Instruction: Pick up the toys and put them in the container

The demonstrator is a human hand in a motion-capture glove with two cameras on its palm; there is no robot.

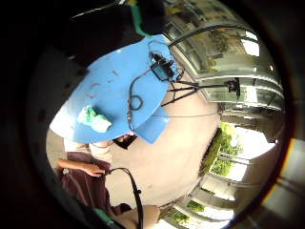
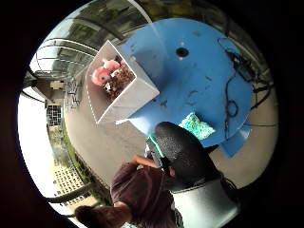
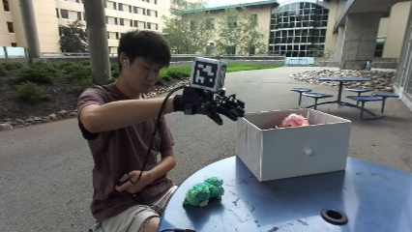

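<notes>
One green toy (image 3: 203,192) left on the desk (image 3: 360,193), lower centre — soft, light; pinch its plump middle. Hand (image 3: 215,107) hovers empty, fingers relaxed, beside the box (image 3: 293,150).

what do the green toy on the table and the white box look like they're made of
Green toy: seems to be soft plush fabric, judging by its fuzzy, lumpy, mottled green surface; the filling cannot be seen.
White box: looks like matte cardboard or thin board, with flat walls, crisp edges, an open top and no shine; painted wood or plastic cannot be ruled out.
</notes>
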